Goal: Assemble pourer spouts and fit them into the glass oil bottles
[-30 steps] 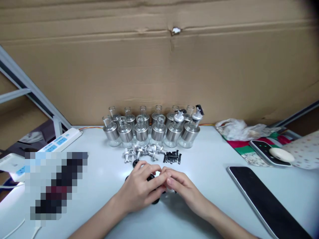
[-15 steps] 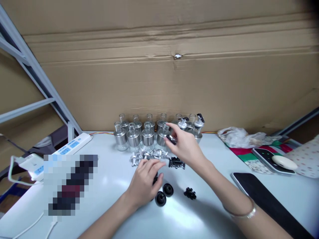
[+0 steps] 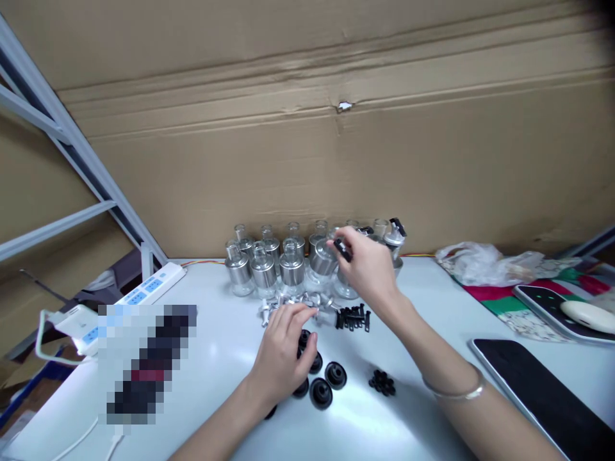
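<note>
My right hand [image 3: 369, 264] is closed, with a small black lever-like piece [image 3: 342, 250] showing at its fingers. Its fingertips are at the neck of a glass bottle [image 3: 323, 261] with a metal band; this bottle tilts slightly, and its top is hidden. Lower down, my left hand [image 3: 283, 351] is curved over the table, thumb and fingers apart. Several black round caps [image 3: 321, 393] lie beside and partly under it. Just beyond its fingers are silver metal parts [image 3: 307, 299] and a cluster of black lever pieces [image 3: 353, 317].
More banded bottles [image 3: 292, 267] stand in rows against the cardboard [image 3: 269, 173]; one at right carries a silver-and-black top [image 3: 395, 232]. Small black pieces [image 3: 382, 383] sit at right. A power strip [image 3: 154, 285], a plastic bag [image 3: 485, 262] and a black flat object [image 3: 538, 384] flank the area.
My right hand has moved slightly up and right with the black piece, and the bottle by it now leans. My left hand stays near the caps. The view has shifted slightly.
</note>
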A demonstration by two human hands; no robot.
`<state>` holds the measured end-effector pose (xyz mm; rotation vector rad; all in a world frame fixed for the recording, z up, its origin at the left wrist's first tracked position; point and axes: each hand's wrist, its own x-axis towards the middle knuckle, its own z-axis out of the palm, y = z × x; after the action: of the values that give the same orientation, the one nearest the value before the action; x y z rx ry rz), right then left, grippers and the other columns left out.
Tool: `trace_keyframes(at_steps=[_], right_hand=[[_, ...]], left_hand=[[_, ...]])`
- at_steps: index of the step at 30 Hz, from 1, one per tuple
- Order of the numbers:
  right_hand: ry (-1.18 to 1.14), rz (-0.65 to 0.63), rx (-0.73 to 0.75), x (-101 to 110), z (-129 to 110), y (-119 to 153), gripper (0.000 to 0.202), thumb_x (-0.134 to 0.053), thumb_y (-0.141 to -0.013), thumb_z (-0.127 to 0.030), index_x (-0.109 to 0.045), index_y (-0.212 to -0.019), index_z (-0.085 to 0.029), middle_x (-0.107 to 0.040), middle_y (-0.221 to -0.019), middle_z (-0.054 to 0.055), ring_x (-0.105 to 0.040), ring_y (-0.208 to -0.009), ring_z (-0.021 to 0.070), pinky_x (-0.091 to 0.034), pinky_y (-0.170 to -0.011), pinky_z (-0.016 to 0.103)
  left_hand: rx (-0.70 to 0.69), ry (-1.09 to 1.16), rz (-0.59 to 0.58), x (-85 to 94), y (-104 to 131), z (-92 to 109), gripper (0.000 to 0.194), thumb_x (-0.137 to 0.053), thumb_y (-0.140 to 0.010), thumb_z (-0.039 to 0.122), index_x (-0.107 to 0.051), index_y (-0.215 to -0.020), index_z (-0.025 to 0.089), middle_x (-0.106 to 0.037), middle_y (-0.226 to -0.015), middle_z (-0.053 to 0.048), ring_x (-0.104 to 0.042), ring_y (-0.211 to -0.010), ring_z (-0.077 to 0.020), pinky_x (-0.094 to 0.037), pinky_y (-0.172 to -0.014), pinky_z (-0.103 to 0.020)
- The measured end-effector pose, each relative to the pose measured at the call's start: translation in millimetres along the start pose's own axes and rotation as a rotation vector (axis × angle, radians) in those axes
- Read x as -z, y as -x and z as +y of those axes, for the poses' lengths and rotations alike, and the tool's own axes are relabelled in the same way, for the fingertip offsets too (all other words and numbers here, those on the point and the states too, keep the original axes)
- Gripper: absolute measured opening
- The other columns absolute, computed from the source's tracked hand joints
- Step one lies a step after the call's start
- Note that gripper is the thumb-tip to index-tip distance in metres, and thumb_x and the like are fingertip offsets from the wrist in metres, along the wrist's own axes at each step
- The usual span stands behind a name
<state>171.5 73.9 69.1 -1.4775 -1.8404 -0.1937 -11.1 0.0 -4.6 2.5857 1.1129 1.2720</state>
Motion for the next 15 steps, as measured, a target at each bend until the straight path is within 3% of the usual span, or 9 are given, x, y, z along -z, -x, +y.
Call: trace_keyframes(at_steps=[3,6,8,11,13,15], right_hand=[[-0.076,0.132,0.063,27.4,-5.8,0.4,0.014,-0.053,-0.090,-0.032,-0.059,-0.089,-0.019,-0.062,-0.072,0.005,-0.057,-0.063,0.0181,-0.036,-0.058,0.027],[-0.204,0.146,0.109,53.9,-13.2,4.1,0.012,-0.056,-0.087,-0.032,-0.057,-0.083,-0.021,-0.055,-0.066,0.001,-0.049,-0.056,0.0145,-0.036,-0.056,0.027],[-0.349,0.107,0.068,66.1,-17.6,7.1,0.013,-0.059,-0.085,-0.032,-0.055,-0.078,-0.022,-0.051,-0.062,-0.001,-0.045,-0.052,0.0128,-0.034,-0.053,0.027],[-0.663,-0.006,-0.046,73.7,-22.2,9.6,0.014,-0.060,-0.082,-0.030,-0.053,-0.075,-0.021,-0.049,-0.062,-0.003,-0.042,-0.050,0.0105,-0.032,-0.050,0.025],[-0.892,-0.095,-0.108,73.1,-24.1,9.5,0.014,-0.060,-0.082,-0.029,-0.052,-0.074,-0.021,-0.047,-0.061,-0.004,-0.040,-0.048,0.0089,-0.031,-0.047,0.024],[-1.045,-0.174,-0.150,69.4,-25.3,8.8,0.016,-0.060,-0.081,-0.029,-0.051,-0.072,-0.020,-0.045,-0.058,-0.005,-0.039,-0.047,0.0079,-0.030,-0.045,0.023]], left_hand=[[0.075,0.002,0.012,-2.3,3.4,-1.6,0.041,-0.048,-0.088,0.017,-0.038,-0.127,0.018,-0.051,-0.116,-0.015,-0.053,-0.111,-0.0253,-0.048,-0.090,-0.044],[0.129,0.045,0.049,-5.5,5.6,-2.2,0.054,-0.054,-0.087,0.023,-0.028,-0.135,0.020,-0.043,-0.128,-0.017,-0.044,-0.123,-0.0286,-0.043,-0.099,-0.050],[0.121,0.094,0.071,-7.4,5.4,-1.9,0.067,-0.059,-0.085,0.027,-0.020,-0.139,0.021,-0.038,-0.135,-0.019,-0.038,-0.130,-0.0303,-0.041,-0.101,-0.054],[-0.001,0.165,0.113,-10.5,5.4,-1.7,0.077,-0.062,-0.083,0.034,-0.014,-0.142,0.023,-0.032,-0.141,-0.021,-0.034,-0.134,-0.0319,-0.042,-0.100,-0.055],[-0.104,0.200,0.187,-12.8,8.1,-2.9,0.075,-0.060,-0.085,0.033,-0.013,-0.143,0.026,-0.034,-0.140,-0.020,-0.038,-0.133,-0.0309,-0.045,-0.098,-0.053],[-0.172,0.205,0.190,-15.0,13.1,-5.6,0.076,-0.059,-0.085,0.030,-0.008,-0.143,0.029,-0.038,-0.138,-0.018,-0.044,-0.128,-0.0296,-0.050,-0.092,-0.049]])
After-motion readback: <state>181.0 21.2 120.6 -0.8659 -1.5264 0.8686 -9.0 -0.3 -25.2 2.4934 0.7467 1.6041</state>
